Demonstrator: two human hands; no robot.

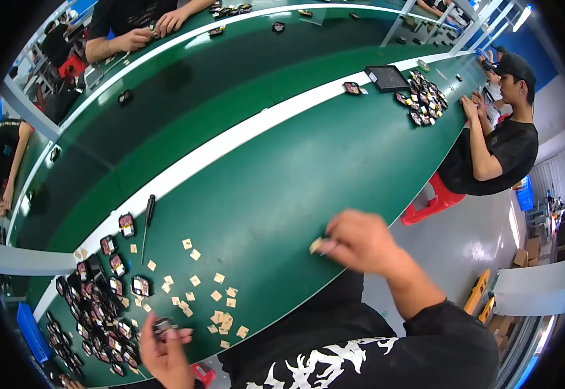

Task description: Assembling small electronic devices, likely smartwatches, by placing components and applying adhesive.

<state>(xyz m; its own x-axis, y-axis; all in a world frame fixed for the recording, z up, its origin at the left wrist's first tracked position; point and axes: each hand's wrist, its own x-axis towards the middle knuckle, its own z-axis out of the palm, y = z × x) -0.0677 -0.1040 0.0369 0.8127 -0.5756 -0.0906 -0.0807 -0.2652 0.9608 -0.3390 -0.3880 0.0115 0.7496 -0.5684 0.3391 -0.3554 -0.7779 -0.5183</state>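
Observation:
My left hand (pixel 164 355) is closed round a small black device (pixel 163 326), low over the near left part of the green bench. Between the thumb and fingers of my right hand (pixel 362 243) is a small pale tan square piece (pixel 316 246), held above the bench near its front edge. Similar tan squares (pixel 218 278) lie scattered between my hands, some overlapping. Beside my left hand spreads a heap of black devices (pixel 96 310) with reddish and white faces. A screwdriver (pixel 149 217) with a black handle lies behind the squares.
A white rail (pixel 230 139) separates the green bench (pixel 282 175) from a dark green belt (pixel 185 97) carrying scattered devices. At the far right, a co-worker (pixel 512 129) sits on a red stool (pixel 433 200) near another device pile (pixel 425 97) and a black tray (pixel 387 78). A blue bin (pixel 34 330) stands left.

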